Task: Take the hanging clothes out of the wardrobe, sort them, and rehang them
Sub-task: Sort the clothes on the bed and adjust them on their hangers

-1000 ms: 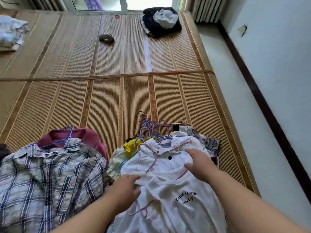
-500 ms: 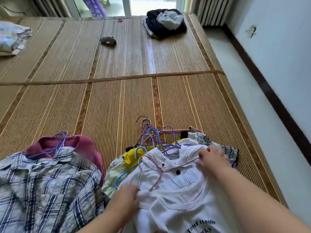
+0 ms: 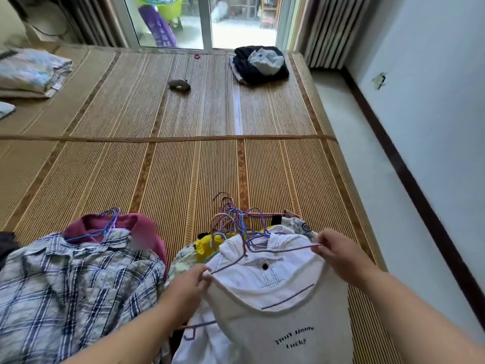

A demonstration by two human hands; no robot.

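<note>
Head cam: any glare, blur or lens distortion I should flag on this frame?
Head view: glass door partly blown out by daylight; fisheye slightly bows the mat seam; a smeared patch on the plaid shirt collar; white T-shirt print is soft; purple hanger wire is crisp.

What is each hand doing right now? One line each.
Left hand: closed, pinching the white T-shirt at one end of the purple hanger.
Right hand: closed, pinching the hanger's other end.

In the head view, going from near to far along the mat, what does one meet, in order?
The white printed T-shirt, bunch of hanger hooks, mat seam, small grey object, glass door.
</note>
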